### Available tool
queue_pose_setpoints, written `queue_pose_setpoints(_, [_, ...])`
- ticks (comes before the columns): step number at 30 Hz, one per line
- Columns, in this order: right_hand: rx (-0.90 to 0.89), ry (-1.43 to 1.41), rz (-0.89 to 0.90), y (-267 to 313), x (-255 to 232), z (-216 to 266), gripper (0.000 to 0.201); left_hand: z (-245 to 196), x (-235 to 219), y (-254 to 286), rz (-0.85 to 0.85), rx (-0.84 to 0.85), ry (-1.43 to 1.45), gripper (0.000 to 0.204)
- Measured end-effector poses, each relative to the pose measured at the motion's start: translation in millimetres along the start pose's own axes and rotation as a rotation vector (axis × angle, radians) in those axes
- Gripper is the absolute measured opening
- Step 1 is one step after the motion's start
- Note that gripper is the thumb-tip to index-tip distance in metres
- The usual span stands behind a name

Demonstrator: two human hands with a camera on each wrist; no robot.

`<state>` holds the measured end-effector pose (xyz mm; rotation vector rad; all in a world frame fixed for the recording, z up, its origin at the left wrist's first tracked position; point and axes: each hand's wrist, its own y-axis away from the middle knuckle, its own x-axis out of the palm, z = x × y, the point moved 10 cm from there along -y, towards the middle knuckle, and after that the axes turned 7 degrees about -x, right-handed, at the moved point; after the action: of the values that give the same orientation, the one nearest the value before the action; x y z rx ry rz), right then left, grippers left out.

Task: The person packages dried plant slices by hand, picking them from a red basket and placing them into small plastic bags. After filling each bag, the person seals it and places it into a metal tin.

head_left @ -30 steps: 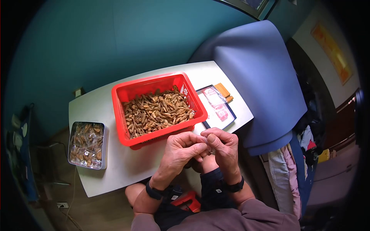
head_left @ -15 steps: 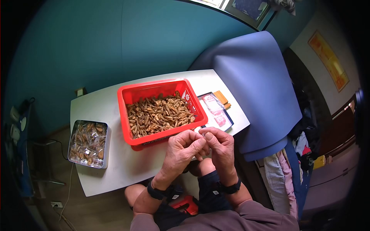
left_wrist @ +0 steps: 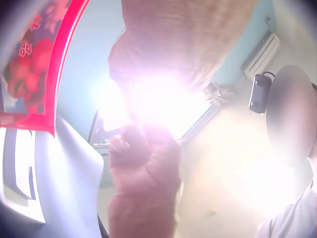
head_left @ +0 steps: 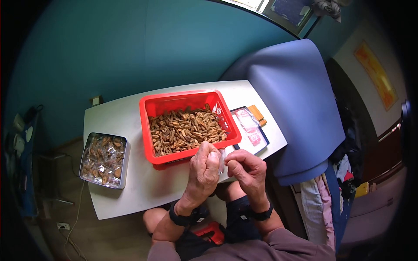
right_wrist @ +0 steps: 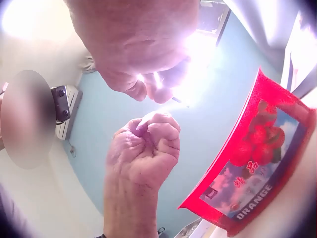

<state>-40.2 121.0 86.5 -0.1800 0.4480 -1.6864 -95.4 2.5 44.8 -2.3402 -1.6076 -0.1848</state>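
A small clear plastic bag shows between the two hands, just off the near right corner of a red basket. My left hand, fingers curled and thumb pressed on top, grips the bag's left side. The thumb and forefinger of my right hand pinch its right side. In the right wrist view my left hand looks fist-like; strong light washes out the bag there. Brown dried pieces fill much of the basket, which sits on a white table.
A metal tin of clear packets with dried slices stands at the table's left edge. Right of the basket lie a dark-rimmed tray with pink-printed packets and wooden blocks. A rolled blue mat leans beyond the table's right side.
The hands, fingertips together before, have parted slightly, and the clear bag now shows between them. The left hand has turned and curled up more. The head view has shifted a little.
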Motion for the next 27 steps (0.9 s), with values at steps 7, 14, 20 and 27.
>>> queue_pose_setpoints(7, [-0.046, 0.080, 0.294, -47, 58, 0, 0.015, -14, -60, -8, -0.292, 0.101, 0.080, 0.028])
queue_pose_setpoints(14, [-0.177, -0.073, 0.452, -91, 86, -16, 0.016, -16, -95, -14, -0.331, 0.057, 0.138, 0.017])
queue_pose_setpoints(20, [-0.247, -0.116, 0.417, -97, 79, -33, 0.015, -7, -86, -15, -0.323, -0.141, 0.070, 0.012])
queue_pose_setpoints(27, [0.032, -0.108, 0.397, -90, 65, -55, 0.023, 1, -80, -17, -0.290, -0.174, 0.045, 0.013])
